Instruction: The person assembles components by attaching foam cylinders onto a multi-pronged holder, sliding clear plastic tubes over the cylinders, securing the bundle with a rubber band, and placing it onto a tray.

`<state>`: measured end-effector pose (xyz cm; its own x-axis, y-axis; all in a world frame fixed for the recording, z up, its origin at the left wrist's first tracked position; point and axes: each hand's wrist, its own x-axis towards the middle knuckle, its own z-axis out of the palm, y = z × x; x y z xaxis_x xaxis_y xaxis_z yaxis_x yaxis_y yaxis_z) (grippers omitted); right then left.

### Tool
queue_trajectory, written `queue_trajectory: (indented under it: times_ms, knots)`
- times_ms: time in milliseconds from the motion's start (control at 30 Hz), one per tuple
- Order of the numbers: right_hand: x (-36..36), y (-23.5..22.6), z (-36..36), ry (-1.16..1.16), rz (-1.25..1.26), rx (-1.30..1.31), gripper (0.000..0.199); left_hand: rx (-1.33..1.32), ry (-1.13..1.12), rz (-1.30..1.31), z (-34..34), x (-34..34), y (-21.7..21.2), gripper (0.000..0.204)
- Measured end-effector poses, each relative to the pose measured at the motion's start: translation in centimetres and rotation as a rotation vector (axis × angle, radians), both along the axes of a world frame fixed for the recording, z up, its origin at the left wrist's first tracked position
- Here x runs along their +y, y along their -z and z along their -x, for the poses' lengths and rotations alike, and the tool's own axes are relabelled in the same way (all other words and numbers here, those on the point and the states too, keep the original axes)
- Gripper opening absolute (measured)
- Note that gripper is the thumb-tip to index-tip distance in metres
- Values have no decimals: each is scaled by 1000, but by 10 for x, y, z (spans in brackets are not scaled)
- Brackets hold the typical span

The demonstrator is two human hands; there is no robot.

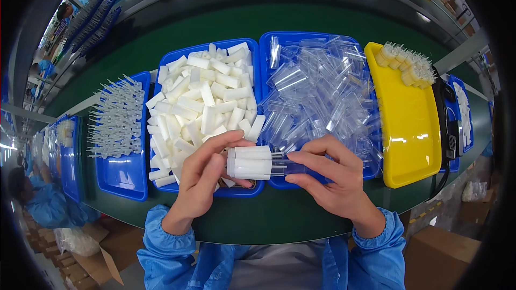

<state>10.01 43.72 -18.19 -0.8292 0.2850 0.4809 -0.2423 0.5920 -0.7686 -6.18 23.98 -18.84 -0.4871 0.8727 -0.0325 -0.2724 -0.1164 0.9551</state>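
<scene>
My left hand [198, 180] is closed around a bundle of white cylindrical parts [250, 162], held sideways with thin stems pointing right. At the bundle's right end, my right hand [337, 178] pinches a clear plastic tube [293, 167] between thumb and fingers. The tube lines up with the stems; whether it has slipped over one I cannot tell. Behind my left hand lies a heap of white foam-like cylinders [207, 96] in a blue tray [164, 63]. Loose clear tubes [322, 91] pile up in a second blue tray [263, 72], beyond my right hand.
At left, a blue tray [123, 180] carries rows of thin white stemmed parts [115, 118]. To the right, a yellow tray [406, 134] holds finished-looking bundles [407, 65] at its far end. A person in blue [51, 201] is at the left; cardboard boxes [441, 255] stand below right.
</scene>
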Motion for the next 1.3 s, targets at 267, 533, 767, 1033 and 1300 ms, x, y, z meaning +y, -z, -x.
queue_trajectory:
  times_ms: [267,533,767,1033,1300]
  knots:
    - [-6,-1,-1,-9,-16,18,38,-82,110,-14,-5,1,8,51]
    - [-17,0,-1,-1,-172,49,38,-206,223,-52,-13,2,13,41]
    - [5,-29,-5,121,-240,-78,37,-395,100,-57,-3,3,4,32]
    - [-11,-17,2,-160,-814,-442,28,-54,-138,-24,-1,3,5,26]
    - [-7,-16,19,108,-1030,-394,29,-104,-206,-38,0,2,5,27]
